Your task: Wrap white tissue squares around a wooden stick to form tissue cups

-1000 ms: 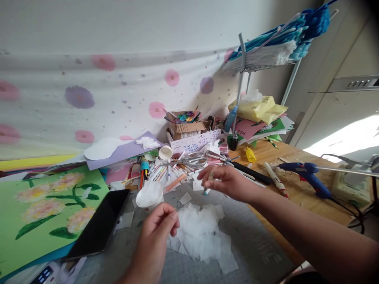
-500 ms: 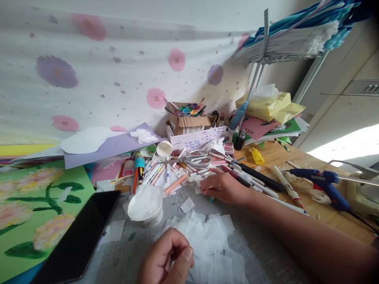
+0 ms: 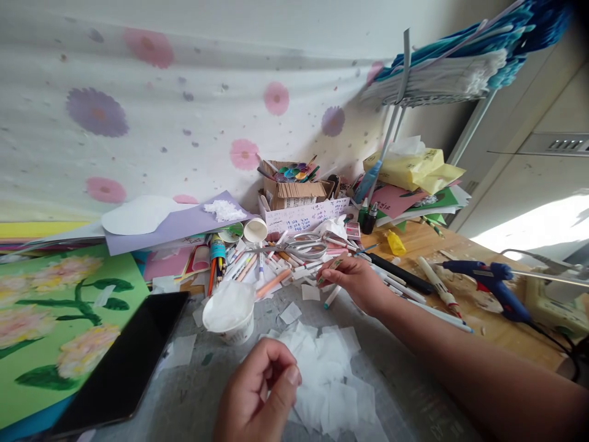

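Observation:
My right hand [image 3: 354, 279] reaches out over the scattered pens and pinches a thin green-tipped pen [image 3: 329, 270] at the edge of the pile of markers [image 3: 271, 267]. My left hand [image 3: 257, 396] hovers low near me with its fingers curled and thumb against them; what is in it, if anything, I cannot make out. A heap of white tissue squares [image 3: 326, 374] lies between the hands on the grey cutting mat [image 3: 193, 393]. A white paper cup [image 3: 229, 313] stuffed with tissue stands just beyond my left hand.
A black tablet [image 3: 124, 365] lies to the left beside a green flower painting [image 3: 59, 319]. Scissors [image 3: 304, 245] and a cardboard box [image 3: 289, 190] sit behind the pens. A blue glue gun [image 3: 488, 279] rests on the wooden table at right, under a wire rack [image 3: 437, 67].
My right hand dropped to the pen pile, then lifted slightly with a pen pinched in its fingers. My left hand drew back toward me and curled. The camera tilted a little.

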